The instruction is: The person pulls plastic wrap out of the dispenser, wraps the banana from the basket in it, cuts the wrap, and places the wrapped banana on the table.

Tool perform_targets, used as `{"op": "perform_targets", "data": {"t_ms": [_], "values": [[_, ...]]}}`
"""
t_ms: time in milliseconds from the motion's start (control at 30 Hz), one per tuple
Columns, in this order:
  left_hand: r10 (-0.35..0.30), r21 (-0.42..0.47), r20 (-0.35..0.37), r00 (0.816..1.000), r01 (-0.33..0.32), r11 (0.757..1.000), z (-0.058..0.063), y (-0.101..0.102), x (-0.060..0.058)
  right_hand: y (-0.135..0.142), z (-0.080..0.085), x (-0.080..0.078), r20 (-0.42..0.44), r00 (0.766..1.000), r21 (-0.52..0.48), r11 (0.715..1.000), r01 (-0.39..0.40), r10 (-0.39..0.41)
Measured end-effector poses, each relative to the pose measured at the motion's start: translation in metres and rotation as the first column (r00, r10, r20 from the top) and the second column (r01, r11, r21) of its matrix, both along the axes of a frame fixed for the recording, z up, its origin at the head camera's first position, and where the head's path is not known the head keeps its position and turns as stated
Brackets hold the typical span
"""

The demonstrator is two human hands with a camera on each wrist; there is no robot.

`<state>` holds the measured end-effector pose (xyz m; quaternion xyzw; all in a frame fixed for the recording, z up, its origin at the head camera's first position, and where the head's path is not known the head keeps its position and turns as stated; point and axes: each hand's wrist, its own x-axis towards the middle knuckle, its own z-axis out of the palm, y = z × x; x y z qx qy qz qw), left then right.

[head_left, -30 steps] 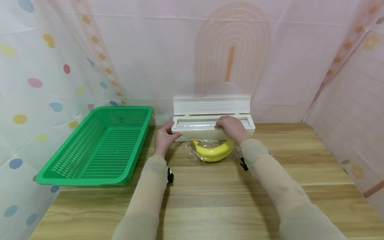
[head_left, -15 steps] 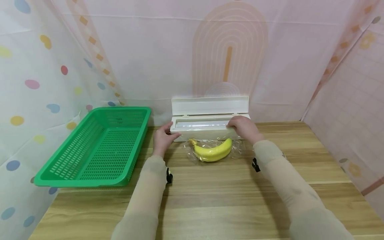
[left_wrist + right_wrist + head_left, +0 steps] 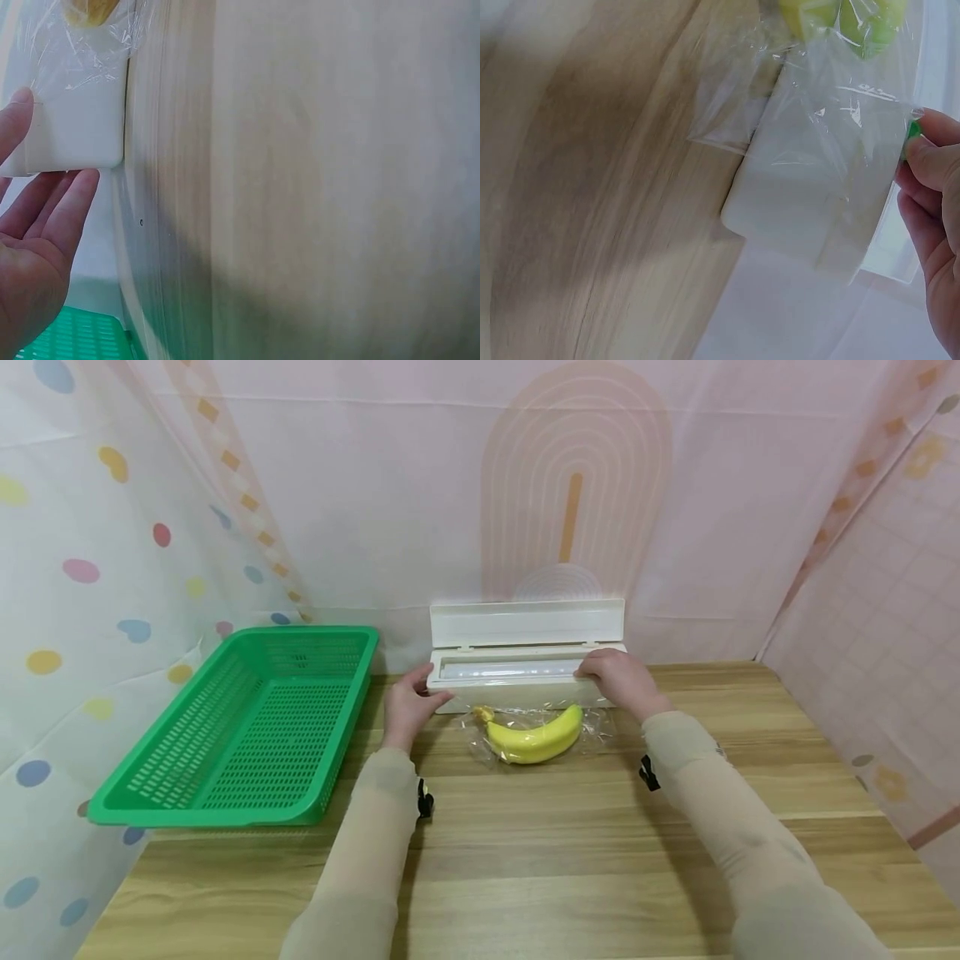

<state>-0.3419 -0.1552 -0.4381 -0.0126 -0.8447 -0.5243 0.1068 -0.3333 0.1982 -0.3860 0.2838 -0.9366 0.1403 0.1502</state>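
Observation:
A white cling film dispenser (image 3: 517,696) stands at the back of the wooden table, its lid (image 3: 527,625) raised and a film roll (image 3: 502,671) showing inside. My left hand (image 3: 407,710) holds its left end, thumb on the front and fingers against the end wall. At the right part of the front edge my right hand (image 3: 622,682) pinches a small green slider (image 3: 913,136) between thumb and index finger. Directly before the dispenser lies a yellow banana (image 3: 534,742) with a green tip. Crinkled clear cling film (image 3: 802,127) covers it and runs up the dispenser's front.
A green plastic basket (image 3: 202,816) with slotted walls stands to the left, past my left forearm. Patterned cloth (image 3: 375,485) hangs behind the table and on both sides. Bare wood (image 3: 525,860) stretches in front of the banana.
My right hand has slid to the right along the dispenser's front edge, slowing over the last half second. The left hand stays on the left end; the banana and dispenser keep their places.

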Motion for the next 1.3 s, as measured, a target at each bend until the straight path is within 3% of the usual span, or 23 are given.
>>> {"op": "perform_targets", "data": {"t_ms": [367, 600, 967, 1167, 1300], "values": [[0.003, 0.031, -0.003, 1.0, -0.003, 1.0, 0.001, -0.003, -0.001, 0.027, -0.003, 0.004, 0.007, 0.998, -0.019, 0.998, 0.056, -0.056], [0.007, 0.02, -0.007, 1.0, -0.007, 1.0, -0.001, -0.005, 0.0, 0.036, -0.011, 0.006, -0.075, 0.997, -0.058, 0.998, 0.015, -0.02], [0.01, 0.006, -0.032, 0.999, -0.01, 1.0, 0.0, 0.0, 0.001, 0.042, -0.016, 0.008, -0.157, 0.987, -0.099, 0.995, 0.02, -0.035], [0.007, 0.003, -0.038, 0.999, -0.007, 1.0, 0.0, 0.0, 0.001, 0.045, -0.017, 0.009, -0.159, 0.987, -0.112, 0.994, 0.02, -0.037], [0.006, 0.012, -0.025, 1.0, -0.006, 1.0, -0.001, 0.0, 0.002, 0.051, -0.019, 0.011, -0.138, 0.988, -0.172, 0.984, 0.039, -0.063]]}}
